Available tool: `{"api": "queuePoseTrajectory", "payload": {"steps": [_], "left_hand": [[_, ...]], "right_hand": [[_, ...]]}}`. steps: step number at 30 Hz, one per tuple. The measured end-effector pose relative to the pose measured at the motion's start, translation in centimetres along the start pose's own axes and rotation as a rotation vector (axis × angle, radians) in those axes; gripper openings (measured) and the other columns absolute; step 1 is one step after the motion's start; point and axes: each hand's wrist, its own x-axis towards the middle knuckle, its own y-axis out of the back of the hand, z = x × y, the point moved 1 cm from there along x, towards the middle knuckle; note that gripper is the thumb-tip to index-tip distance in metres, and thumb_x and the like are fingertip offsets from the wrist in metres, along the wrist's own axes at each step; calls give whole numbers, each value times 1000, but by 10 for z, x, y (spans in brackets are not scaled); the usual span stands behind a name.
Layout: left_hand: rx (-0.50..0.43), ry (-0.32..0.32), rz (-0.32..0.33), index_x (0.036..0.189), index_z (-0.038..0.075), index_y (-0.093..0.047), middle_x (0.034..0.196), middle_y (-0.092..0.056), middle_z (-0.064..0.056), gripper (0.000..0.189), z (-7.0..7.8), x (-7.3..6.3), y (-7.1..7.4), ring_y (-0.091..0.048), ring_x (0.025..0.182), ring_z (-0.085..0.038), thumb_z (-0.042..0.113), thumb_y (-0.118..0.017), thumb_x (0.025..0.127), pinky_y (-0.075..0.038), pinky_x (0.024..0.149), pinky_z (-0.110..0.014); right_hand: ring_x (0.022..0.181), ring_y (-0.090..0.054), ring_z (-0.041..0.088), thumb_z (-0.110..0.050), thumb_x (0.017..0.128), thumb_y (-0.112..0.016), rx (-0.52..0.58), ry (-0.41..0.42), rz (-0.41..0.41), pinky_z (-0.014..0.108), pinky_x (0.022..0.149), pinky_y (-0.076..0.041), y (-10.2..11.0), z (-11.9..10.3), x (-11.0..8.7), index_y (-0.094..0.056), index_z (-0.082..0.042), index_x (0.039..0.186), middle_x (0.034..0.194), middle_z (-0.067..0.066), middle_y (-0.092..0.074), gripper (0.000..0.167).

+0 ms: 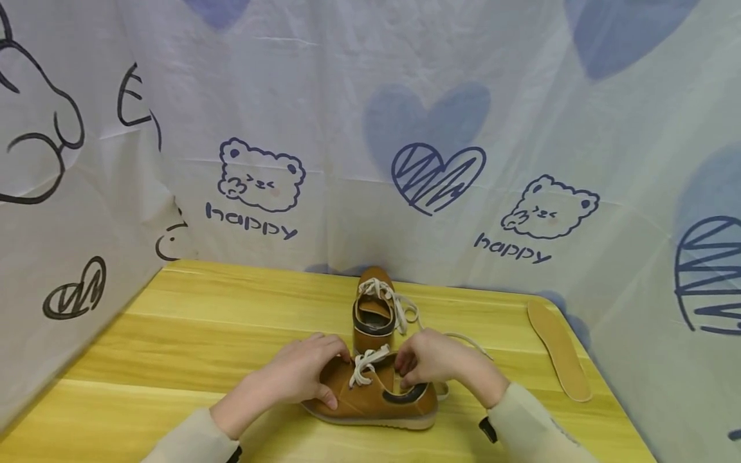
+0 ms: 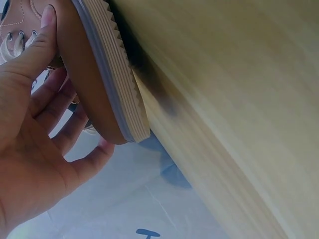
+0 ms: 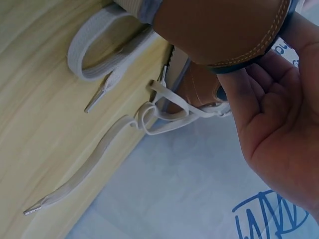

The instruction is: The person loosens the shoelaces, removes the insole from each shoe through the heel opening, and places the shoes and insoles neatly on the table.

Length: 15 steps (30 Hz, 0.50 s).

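Observation:
A brown leather shoe (image 1: 370, 402) with cream laces (image 1: 363, 370) and a pale sole lies on the table, its toe to the left. My left hand (image 1: 307, 373) grips the toe part, thumb on the near side and fingers over the far side; the left wrist view shows the thumb against the brown upper (image 2: 82, 74). At the shoe's dark-collared opening, my right hand (image 1: 431, 360) has its fingers reaching inside. What those fingers touch in there is hidden. A light tan surface shows within the opening. The right wrist view shows the heel (image 3: 219, 30) beside the right hand (image 3: 279, 114).
Behind the held shoe stands a second brown shoe (image 1: 375, 315), toe toward the back cloth. Its loose lace (image 3: 104, 144) trails right over the table. A tan insole (image 1: 558, 350) lies near the right edge of the yellow wood table (image 1: 231, 321). Printed cloth (image 1: 347, 128) hangs around.

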Motion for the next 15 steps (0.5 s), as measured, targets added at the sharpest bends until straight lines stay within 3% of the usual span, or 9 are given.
{"api": "queuePoseTrajectory", "payload": {"steps": [9,15], "left_hand": [[4,-2,2,119,21,-66,126,-66,8,70,0,0,0,-59,114,-18,45,-95,60,-55,86,-51],[14,-12,7,119,21,-66,125,-66,8,70,-1,-1,-1,-60,112,-17,46,-95,60,-56,83,-48]], "right_hand": [[73,-65,2,-15,80,-90,-71,-10,9,23,72,-56,-2,-4,2,-77,-10,91,81,-9,-72,18],[69,-62,1,-2,77,-86,-76,-7,22,22,68,-55,-5,-5,2,-75,-11,87,75,-12,-68,18]]}}
